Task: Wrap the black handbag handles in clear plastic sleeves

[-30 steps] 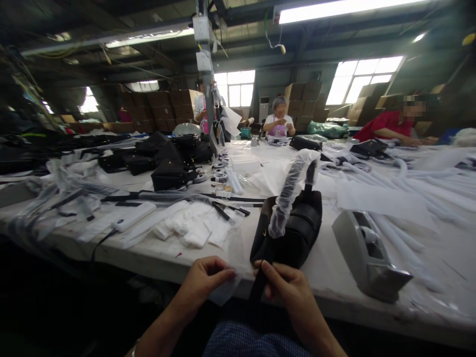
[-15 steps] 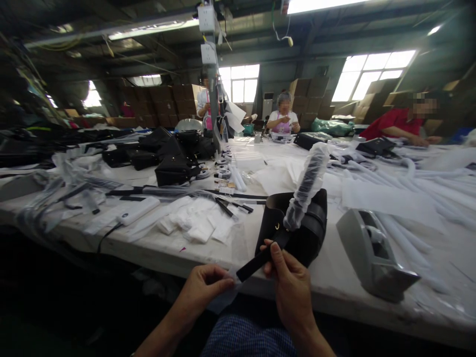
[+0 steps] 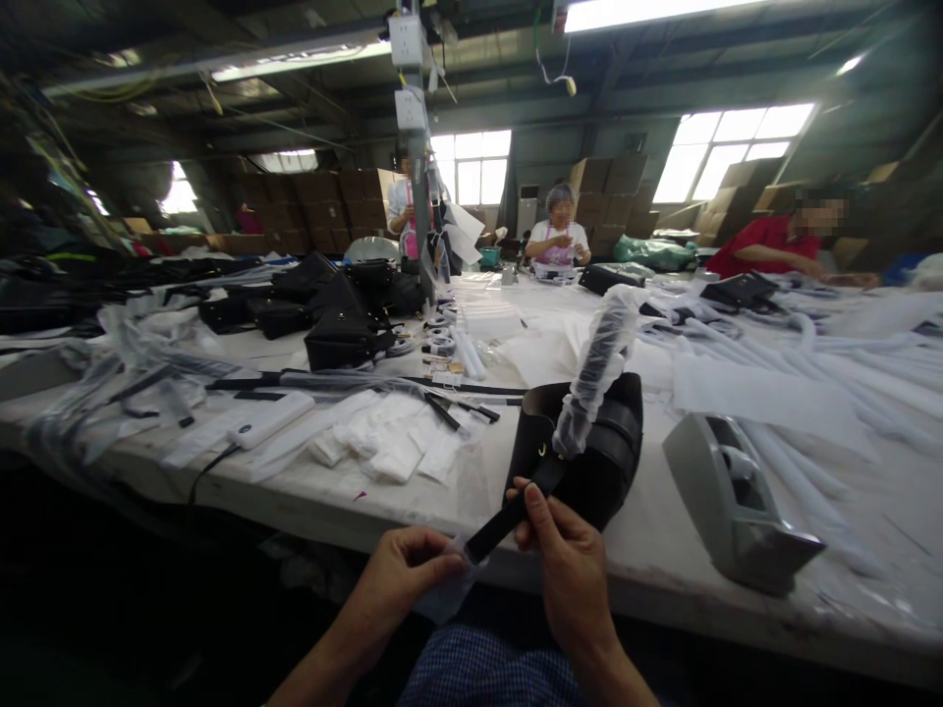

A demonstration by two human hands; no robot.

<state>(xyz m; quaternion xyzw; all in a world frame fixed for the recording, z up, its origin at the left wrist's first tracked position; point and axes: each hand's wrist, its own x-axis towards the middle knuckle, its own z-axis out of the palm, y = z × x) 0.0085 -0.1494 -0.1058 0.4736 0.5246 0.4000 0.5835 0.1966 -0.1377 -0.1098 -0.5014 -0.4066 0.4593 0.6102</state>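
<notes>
A black handbag (image 3: 611,462) rests at the table's front edge, with a handle (image 3: 595,368) wrapped in clear plastic rising from it. From the bag a black strap (image 3: 495,530) runs down toward me. My right hand (image 3: 564,550) pinches this strap between thumb and fingers, close to the bag. At the strap's free end, my left hand (image 3: 421,570) pinches a thin clear plastic sleeve (image 3: 449,594). The sleeve's mouth is around the strap's tip, and its lower part hangs below my left fingers.
A grey tape dispenser (image 3: 737,501) stands right of the bag. White tissue sheets (image 3: 387,437), a white device with a cable (image 3: 269,422) and wrapped straps lie left. Black bags (image 3: 343,329) are piled behind. Several co-workers are across the table, one in a red top (image 3: 766,245).
The plastic sleeve has come over the strap's tip, where before it was just beside it. Both hands keep their grips, and the view has shifted slightly.
</notes>
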